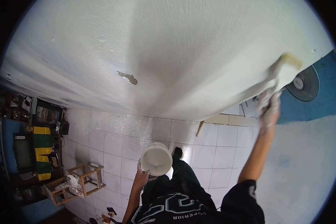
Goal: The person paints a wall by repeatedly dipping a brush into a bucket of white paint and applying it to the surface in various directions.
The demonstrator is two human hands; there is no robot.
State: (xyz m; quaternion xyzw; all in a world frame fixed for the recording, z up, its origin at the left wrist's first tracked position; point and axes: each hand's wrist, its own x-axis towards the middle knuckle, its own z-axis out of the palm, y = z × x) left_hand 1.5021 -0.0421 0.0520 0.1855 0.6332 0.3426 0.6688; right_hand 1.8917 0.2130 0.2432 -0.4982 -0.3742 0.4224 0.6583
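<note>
A wide paint brush (286, 71) is in my right hand (268, 102), whose paint-smeared fingers are wrapped round its handle. The brush is at the right end of the whitish wall (183, 56), its pale bristles up and slightly blurred. Low in front of my body, my left hand (143, 174) grips a white bucket (156, 159) at its lower left side. Pale paint coats the bucket's inside. A rough chipped patch (127, 77) shows in the wall left of centre.
A round fan (303, 83) stands by a blue wall at the right. Wooden stools (82, 181) are at the lower left, near a cabinet (44, 112) with a striped cloth (43, 153). White floor tiles (114, 143) bear paint spots.
</note>
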